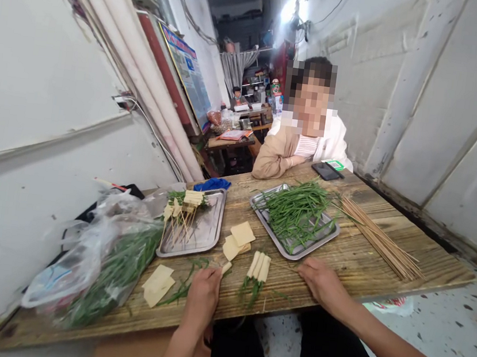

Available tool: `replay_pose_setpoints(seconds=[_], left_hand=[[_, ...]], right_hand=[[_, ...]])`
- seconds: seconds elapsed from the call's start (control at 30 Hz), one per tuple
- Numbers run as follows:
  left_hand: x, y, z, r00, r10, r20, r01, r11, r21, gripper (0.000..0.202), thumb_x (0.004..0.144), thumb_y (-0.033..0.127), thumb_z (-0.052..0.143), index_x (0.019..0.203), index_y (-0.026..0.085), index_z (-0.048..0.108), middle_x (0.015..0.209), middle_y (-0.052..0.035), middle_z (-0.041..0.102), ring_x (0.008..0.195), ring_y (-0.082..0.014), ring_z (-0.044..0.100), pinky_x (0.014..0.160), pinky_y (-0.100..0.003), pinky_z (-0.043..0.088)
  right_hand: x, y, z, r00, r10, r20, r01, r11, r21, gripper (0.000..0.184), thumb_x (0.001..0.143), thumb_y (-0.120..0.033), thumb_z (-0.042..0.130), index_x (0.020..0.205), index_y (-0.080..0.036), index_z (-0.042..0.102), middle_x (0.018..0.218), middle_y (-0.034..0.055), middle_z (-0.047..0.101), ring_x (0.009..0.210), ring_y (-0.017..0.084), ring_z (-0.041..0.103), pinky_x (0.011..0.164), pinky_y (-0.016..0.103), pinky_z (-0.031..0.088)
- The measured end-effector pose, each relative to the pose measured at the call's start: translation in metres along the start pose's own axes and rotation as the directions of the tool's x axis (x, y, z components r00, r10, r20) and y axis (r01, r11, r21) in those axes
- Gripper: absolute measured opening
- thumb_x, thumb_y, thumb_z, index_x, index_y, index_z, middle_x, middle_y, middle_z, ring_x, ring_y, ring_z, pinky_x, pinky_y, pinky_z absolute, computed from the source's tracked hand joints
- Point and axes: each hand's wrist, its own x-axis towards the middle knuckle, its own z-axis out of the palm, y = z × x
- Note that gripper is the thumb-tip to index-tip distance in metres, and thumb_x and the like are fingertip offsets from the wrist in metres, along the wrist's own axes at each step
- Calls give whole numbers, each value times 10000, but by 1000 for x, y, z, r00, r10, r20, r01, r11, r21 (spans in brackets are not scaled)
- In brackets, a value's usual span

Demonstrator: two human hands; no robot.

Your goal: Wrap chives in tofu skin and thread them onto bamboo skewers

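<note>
My left hand [203,293] is closed round a small pale tofu-skin roll [226,268], whose end shows past the fingers; green strands [184,287] lie beside it. To its right, several finished rolls [259,266] with green ends sit side by side on the wood. My right hand [322,281] rests at the table's near edge, fingertips pinched together just below the tray of greens; what they hold is too thin to make out. Square tofu-skin sheets [242,234] lie between the trays, and more sheets [158,285] lie left of my left hand.
A metal tray [210,230] holds skewered rolls [182,212]. Another tray [299,251] carries cut green stalks [298,209]. Bamboo skewers [383,239] lie at right, a plastic bag of greens [122,274] at left. Across the table [356,280] sits a person [285,149] near a phone [327,171].
</note>
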Motion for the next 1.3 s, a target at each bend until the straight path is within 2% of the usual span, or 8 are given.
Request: replay_pose_setpoints(seconds=[0.17,0.37,0.77,1.1,1.3], left_hand=[[3,4,-3,998,-51,49,52,999,-17,316,908,190,374,808,160,671,706,-61,632,676,-185,555,664,-317,432],[5,9,-5,993,-97,67,101,994,-50,339,915,207,362,771,160,665,703,-69,628,675,-187,563,651,-312,438],[4,11,-4,984,-156,90,168,976,-141,332,915,220,366,780,155,662,710,-71,611,694,-190,546,648,-310,426],[2,7,0,987,-135,84,146,978,-146,344,915,209,349,811,155,672,742,-81,635,728,-196,571,706,-340,459],[3,9,-3,986,-141,85,151,980,-128,330,907,200,363,801,163,673,719,-70,623,692,-187,557,665,-318,441]], right_hand=[[1,-22,4,992,-96,78,92,994,56,291,937,-162,351,741,-156,565,771,51,530,741,160,471,667,271,367],[9,-39,13,991,-69,117,66,997,32,257,917,-127,379,732,-155,555,778,38,526,722,147,474,641,258,362],[11,-47,17,989,-22,146,25,999,-24,198,872,-90,443,716,-156,546,760,19,525,703,138,480,618,252,331],[11,-53,14,989,-8,146,10,1000,-19,227,870,-69,425,727,-156,578,778,32,549,715,141,494,640,254,347],[15,-55,8,981,-16,195,25,999,-43,234,855,-51,414,752,-152,598,777,35,554,712,140,492,642,251,342]])
